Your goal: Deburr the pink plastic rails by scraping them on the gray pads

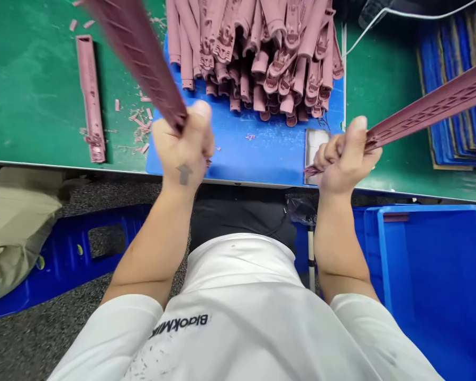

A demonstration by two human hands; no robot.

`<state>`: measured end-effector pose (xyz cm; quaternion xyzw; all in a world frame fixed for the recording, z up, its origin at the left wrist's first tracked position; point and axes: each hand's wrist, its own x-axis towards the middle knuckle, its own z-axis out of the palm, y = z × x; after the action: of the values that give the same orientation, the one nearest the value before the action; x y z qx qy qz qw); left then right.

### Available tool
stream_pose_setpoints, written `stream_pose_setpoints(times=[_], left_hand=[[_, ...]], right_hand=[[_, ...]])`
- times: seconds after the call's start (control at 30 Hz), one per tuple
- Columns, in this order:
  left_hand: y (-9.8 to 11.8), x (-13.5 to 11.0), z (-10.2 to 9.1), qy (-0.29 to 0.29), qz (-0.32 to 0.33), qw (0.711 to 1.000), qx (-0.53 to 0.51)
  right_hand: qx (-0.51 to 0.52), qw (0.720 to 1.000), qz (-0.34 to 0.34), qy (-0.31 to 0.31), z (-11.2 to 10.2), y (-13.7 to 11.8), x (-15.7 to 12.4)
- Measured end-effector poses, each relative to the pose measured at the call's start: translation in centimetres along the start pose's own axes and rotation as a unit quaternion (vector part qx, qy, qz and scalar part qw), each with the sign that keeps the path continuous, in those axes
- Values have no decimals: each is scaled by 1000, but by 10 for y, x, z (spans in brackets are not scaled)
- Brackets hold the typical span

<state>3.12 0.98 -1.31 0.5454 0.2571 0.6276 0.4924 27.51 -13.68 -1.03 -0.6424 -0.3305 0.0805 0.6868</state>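
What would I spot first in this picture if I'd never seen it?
You'd spot the left hand and right hand at the centre, each gripping a long pink plastic strip. Beyond them, a heap of pink moulded parts sits on a blue mat. A big blue crate stands lower right.

Factory workshop, plastic-parts finishing bench. Ahead of the left hand (184, 151) and right hand (345, 156), a long green-topped workbench (31, 79) with a blue mat (238, 148), heaped mauve moulded plastic strips (254, 63), scattered mauve plastic offcuts (140, 124). Below the right hand, a blue rectangular plastic crate (432, 275).
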Motion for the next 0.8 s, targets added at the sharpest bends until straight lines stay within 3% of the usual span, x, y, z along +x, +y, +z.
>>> stream_pose_setpoints(times=[0.1, 0.27, 0.37, 0.43, 0.53, 0.63, 0.8], left_hand=[[2, 8, -11, 91, 23, 994, -55], [-4, 22, -26, 185, 46, 980, -61], [-3, 25, -27, 143, -12, 987, -70], [-1, 27, -28, 154, -45, 985, -68], [0, 27, -30, 190, -24, 979, -68], [2, 22, -30, 131, -36, 988, -75], [0, 18, -26, 155, 15, 986, -59]], right_hand=[[14, 995, -65, 79, -17, 2, 6], [8, 985, -73, 157, -24, 16, 20], [11, 985, -64, 160, -20, 16, 21], [8, 987, -54, 151, -19, 12, 18], [18, 983, -74, 165, -20, 9, 15], [24, 991, -61, 120, -21, 9, 14], [25, 985, -76, 155, -16, 10, 18]])
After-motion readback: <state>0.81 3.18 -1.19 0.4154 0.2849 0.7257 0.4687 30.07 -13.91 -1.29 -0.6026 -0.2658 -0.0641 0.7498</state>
